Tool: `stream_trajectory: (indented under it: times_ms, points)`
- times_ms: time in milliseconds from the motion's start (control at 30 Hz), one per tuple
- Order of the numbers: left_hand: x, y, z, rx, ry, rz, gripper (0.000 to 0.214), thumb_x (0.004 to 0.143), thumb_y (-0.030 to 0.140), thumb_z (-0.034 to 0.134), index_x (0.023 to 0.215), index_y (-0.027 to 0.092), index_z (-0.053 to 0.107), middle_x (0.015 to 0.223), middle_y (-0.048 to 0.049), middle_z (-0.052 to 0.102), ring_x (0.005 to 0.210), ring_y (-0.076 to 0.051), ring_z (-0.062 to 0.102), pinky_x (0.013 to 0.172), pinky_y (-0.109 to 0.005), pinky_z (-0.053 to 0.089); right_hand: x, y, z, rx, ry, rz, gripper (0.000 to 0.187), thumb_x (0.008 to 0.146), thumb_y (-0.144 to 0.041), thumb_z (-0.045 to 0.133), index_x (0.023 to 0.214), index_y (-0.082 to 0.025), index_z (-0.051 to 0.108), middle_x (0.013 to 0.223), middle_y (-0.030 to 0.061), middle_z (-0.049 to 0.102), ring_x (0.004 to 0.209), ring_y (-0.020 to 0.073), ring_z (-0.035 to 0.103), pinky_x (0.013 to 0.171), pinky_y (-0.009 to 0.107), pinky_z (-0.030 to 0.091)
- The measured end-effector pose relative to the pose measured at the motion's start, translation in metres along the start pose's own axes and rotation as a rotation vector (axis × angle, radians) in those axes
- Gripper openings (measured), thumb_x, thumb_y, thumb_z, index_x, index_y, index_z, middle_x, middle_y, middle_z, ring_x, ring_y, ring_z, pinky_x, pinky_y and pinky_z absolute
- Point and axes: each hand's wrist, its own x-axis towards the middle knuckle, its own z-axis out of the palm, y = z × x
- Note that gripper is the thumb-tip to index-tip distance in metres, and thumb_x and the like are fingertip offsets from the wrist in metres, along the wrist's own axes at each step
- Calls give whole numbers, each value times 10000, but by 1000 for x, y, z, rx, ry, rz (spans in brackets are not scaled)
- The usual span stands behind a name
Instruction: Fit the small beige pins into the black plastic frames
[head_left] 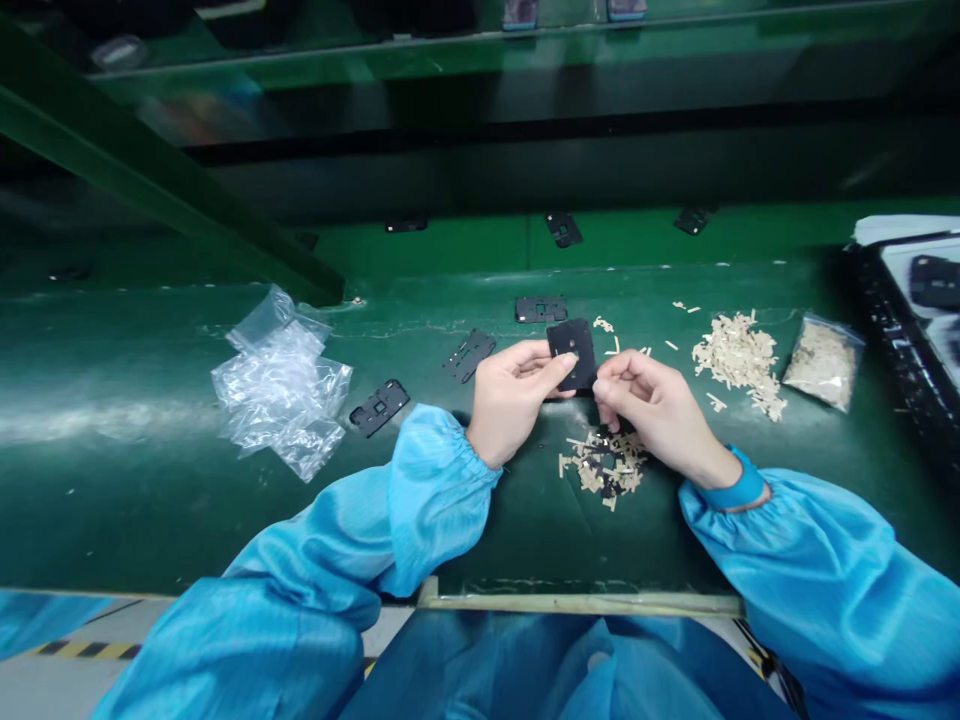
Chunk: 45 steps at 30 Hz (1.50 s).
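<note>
In the head view my left hand (pixel 517 390) grips a flat black plastic part (pixel 572 350) with small cut-outs, its thumb across the face. My right hand (pixel 649 405) is pinched at the part's lower right edge; whatever its fingertips hold, if anything, is too small to make out. Below the hands lies a small pile of cream and black strips (pixel 606 465). Similar black parts rest on the green bench: one (pixel 541 309) just behind the held part, another (pixel 470 355) left of it, and a third (pixel 379 407) farther left.
Clear plastic bags (pixel 283 385) lie heaped at the left. On the right are a pile of cream strips (pixel 739 360), a filled zip bag (pixel 823 362) and a black-edged tray (pixel 892 330). More black parts, one (pixel 563 230) among them, lie along the back. A green post (pixel 187 180) slants across the left.
</note>
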Motion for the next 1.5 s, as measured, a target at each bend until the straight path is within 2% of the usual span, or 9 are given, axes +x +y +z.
stream_trajectory:
  times_ms: [400,567,700,833,900,1000,1100,1300,1500]
  points:
    - [5,2,-5,0,-101,-121,367,719,419,872,932,140,763,880,-53,773,758,-142,718,705,-257,640,9,-14,0,140,-96,141,337,853,-446,772,906,-214,532,643,-43,632,489,98,555,449,216,430]
    - [12,1,-16,-22,-121,-97,465,846,506,752,1135,144,719,1048,-120,770,876,-166,734,815,-303,629,44,-23,-26,278,129,31,340,823,-430,799,933,-180,597,791,11,708,541,90,609,469,205,473]
    - [24,14,-31,82,-173,-70,407,917,504,666,1090,140,715,1028,-132,771,869,-178,735,807,-320,624,46,-4,-35,86,169,-17,424,850,-501,761,1066,-161,629,748,23,696,482,99,575,426,222,444]
    - [82,50,-56,512,-312,73,309,985,408,579,1101,156,714,1033,-101,772,955,-187,729,879,-338,593,38,10,-36,16,187,-90,362,911,-512,691,996,-162,659,703,20,665,445,81,518,401,215,364]
    - [124,70,-73,905,-135,275,211,994,293,566,1093,171,706,1007,-38,766,932,-143,696,949,-312,538,38,10,-36,27,202,-102,344,907,-499,702,968,-163,662,691,17,659,434,74,502,407,217,352]
    - [177,90,-96,1050,71,325,234,887,63,648,1112,127,667,1123,-34,715,1112,-139,602,1158,-333,346,40,9,-38,36,193,-98,339,905,-495,704,957,-163,664,682,16,656,430,73,496,416,221,352]
    - [202,96,-109,1098,143,311,185,822,-7,679,951,124,656,1002,-19,686,1097,-141,567,1115,-285,353,42,11,-39,46,182,-102,333,911,-496,695,949,-167,662,680,13,653,432,73,493,424,224,353]
    - [197,105,-93,1064,186,300,208,875,10,640,760,160,553,664,43,480,965,-142,547,1023,-304,394,43,13,-37,51,159,-133,328,917,-502,675,920,-175,654,666,1,644,430,73,488,432,227,368]
    - [120,74,-37,797,-117,172,151,975,141,538,1115,156,593,987,-42,721,773,-112,677,696,-251,560,46,10,-39,47,146,-144,310,902,-482,688,884,-176,648,634,-14,640,408,62,459,404,215,318]
